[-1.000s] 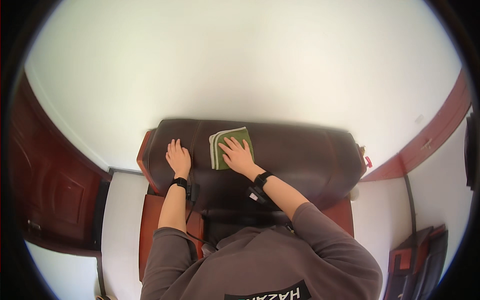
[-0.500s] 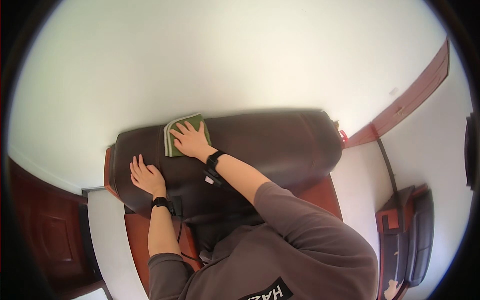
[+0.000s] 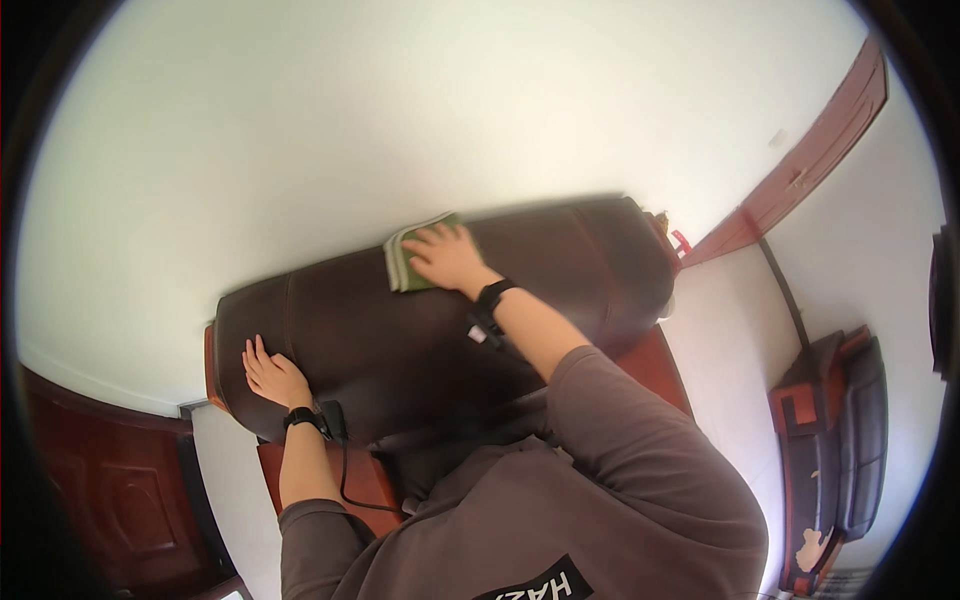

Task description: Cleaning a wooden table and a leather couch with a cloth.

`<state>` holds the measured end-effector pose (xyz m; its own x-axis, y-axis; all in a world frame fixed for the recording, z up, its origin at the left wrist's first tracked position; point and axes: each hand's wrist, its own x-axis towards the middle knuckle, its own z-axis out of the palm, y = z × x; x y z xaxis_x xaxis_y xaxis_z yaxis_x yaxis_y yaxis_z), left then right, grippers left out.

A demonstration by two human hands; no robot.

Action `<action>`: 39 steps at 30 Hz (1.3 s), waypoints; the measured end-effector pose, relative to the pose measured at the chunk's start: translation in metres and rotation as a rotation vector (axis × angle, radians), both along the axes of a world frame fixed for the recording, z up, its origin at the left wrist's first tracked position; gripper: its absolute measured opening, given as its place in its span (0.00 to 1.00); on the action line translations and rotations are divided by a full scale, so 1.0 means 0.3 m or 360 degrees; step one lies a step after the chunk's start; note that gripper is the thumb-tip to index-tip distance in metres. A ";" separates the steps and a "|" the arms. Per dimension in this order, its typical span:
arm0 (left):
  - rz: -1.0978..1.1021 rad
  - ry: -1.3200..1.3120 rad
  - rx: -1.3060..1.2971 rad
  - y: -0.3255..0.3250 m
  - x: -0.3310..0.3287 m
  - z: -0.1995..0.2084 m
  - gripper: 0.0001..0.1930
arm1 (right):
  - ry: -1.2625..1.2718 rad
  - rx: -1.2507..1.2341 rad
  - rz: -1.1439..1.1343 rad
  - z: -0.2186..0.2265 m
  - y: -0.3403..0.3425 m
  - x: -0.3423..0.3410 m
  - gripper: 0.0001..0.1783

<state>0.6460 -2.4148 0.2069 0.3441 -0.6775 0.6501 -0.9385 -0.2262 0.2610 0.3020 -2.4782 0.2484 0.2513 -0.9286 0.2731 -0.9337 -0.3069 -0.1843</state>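
Cloth (image 3: 407, 274) on sofa back (image 3: 390, 350), wall (image 3: 480, 100) behind, door (image 3: 115, 490) left.

A green cloth (image 3: 414, 279), bordered with pale bands and apparently folded, is laid on a dark brown leather sofa backrest (image 3: 390, 345), near its far edge, and is partly covered by the right hand (image 3: 450, 262). The rounded backrest is crossed by a seam toward each end.

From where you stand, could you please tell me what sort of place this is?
Probably a living room or lounge: a brown padded sofa, another dark seat at right, a reddish panelled door at left.
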 end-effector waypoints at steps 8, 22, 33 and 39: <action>-0.0037 -0.0032 -0.0032 -0.011 0.017 -0.021 0.22 | 0.0140 -0.0023 -0.0739 -0.011 0.227 -0.639 0.23; 0.0023 -0.0063 -0.0030 -0.010 0.010 -0.026 0.22 | 0.0088 -0.0428 -0.0982 -0.130 0.483 -0.571 0.24; 0.0005 0.0009 -0.0042 -0.012 0.003 -0.015 0.21 | 0.0055 -0.0441 -0.0247 -0.052 0.399 0.081 0.25; 0.0020 0.0062 0.0099 -0.013 0.015 -0.014 0.22 | -0.0090 -0.0501 0.0179 -0.056 0.357 0.459 0.25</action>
<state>0.6504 -2.4186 0.2027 0.3770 -0.7114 0.5931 -0.9249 -0.2548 0.2823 0.4396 -2.3712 0.2315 0.3238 -0.7636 0.5586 -0.8817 -0.4577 -0.1146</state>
